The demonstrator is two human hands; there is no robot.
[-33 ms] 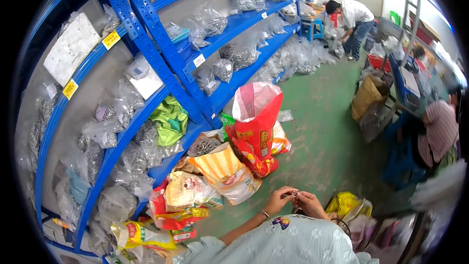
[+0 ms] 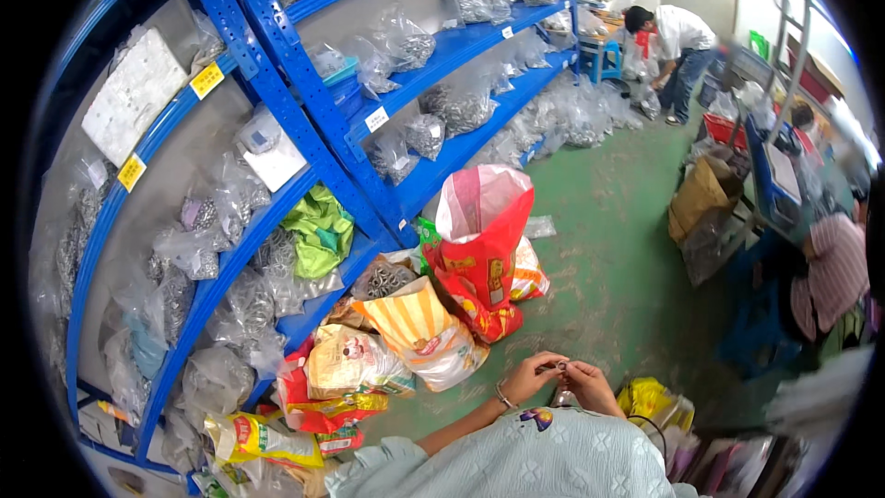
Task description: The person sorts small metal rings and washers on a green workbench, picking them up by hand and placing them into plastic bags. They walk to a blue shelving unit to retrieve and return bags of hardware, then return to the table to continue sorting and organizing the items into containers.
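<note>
In front of my body, both hands meet with their fingertips pinched together. Between them is a small shiny metal ring [image 2: 560, 367], too small to make out fully. My left hand [image 2: 527, 380], with a bracelet at the wrist, is closed on one side of it. My right hand [image 2: 591, 385] is closed on the other side. Just below the fingers shows a pale, shiny patch that I cannot make out. Beyond my hands stands an open red sack [image 2: 479, 249], with a yellow-and-white striped sack [image 2: 429, 332] to its left.
Blue shelves [image 2: 433, 55] on the left hold several clear bags of metal parts. More sacks, including a yellow one [image 2: 267, 443], lie along their foot. A yellow bag [image 2: 650, 401] is right of my hands. One person [image 2: 682, 37] bends at the back; another [image 2: 830, 267] sits at right.
The view has shifted slightly, so the shelves and people at the back appear a little lower and farther right. My hands stay pinched together at nearly the same place.
</note>
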